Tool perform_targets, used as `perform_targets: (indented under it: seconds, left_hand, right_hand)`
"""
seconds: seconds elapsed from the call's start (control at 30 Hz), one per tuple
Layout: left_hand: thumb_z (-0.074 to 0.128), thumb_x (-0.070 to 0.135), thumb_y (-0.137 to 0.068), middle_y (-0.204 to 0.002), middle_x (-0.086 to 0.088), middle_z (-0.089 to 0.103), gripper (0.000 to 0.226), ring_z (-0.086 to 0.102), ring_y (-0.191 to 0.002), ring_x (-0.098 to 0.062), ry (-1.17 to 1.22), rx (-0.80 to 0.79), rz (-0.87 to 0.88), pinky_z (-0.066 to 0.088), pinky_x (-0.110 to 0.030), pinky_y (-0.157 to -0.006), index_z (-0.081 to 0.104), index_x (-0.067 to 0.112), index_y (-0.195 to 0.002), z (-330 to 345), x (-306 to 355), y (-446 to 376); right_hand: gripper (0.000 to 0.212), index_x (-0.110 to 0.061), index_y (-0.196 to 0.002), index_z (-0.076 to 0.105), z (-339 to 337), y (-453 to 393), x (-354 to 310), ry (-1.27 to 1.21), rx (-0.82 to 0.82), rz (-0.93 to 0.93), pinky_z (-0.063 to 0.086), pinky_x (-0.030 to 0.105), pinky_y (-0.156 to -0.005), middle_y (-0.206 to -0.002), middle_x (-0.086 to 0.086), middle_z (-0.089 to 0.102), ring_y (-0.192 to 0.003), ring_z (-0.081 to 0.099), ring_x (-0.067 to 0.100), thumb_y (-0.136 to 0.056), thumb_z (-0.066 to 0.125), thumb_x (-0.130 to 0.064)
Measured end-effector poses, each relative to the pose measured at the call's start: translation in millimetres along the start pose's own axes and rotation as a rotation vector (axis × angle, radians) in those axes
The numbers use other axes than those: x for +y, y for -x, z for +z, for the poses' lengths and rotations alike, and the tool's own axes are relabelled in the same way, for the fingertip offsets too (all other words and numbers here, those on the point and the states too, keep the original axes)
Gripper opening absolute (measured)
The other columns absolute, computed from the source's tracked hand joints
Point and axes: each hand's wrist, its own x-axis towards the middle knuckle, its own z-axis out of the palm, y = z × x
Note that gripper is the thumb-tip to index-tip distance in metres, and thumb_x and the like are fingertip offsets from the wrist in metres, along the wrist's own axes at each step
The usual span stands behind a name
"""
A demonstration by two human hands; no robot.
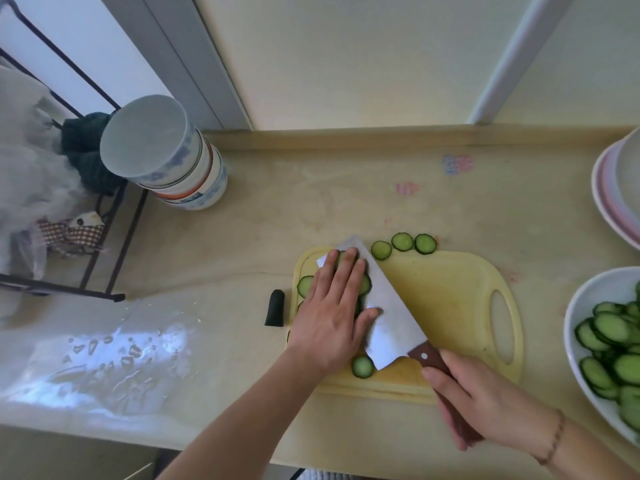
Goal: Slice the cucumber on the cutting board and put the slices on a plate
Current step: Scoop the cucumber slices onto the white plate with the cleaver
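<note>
Left hand [332, 306] lies flat, pressing cucumber slices [363, 284] against the cleaver [384, 306]; right hand [485, 403] grips its handle.

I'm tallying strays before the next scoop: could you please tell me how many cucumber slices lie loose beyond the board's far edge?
3, in a row: left slice overlapping the cutting board edge, middle slice, right slice. Others on the board lie partly hidden.

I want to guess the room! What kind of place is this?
Probably a home kitchen: a cleaver on a cutting board, a stack of bowls, and a dish of cucumber slices.
</note>
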Motion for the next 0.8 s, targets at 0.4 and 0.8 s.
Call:
perform_targets:
  seconds: [0.4,0.8]
  left_hand:
    - [0.037,0.046,-0.106,-0.165,-0.011,0.028,0.063,0.012,-0.156,-0.031,0.090,0.061,0.122,0.031,-0.057,-0.118,0.033,0.008,-0.156,3,36,-21]
    - [0.047,0.041,-0.104,-0.162,-0.012,0.034,0.059,0.020,-0.154,-0.034,0.163,0.106,0.294,0.031,-0.059,-0.117,0.043,0.007,-0.152,11,125,-50]
  right_hand:
    - [0.034,-0.008,-0.117,0.053,-10,31,24,-0.175,0.097,0.013,0.047,0.030,-0.045,-0.054,0.016,0.065,-0.044,0.062,0.031,-0.100,0.043,-0.036]
    - [0.045,-0.013,-0.105,0.063,-40,110,59,-0.238,0.313,-0.033,0.049,0.031,-0.050,-0.055,0.011,0.066,-0.046,0.062,0.023,-0.089,0.046,-0.051]
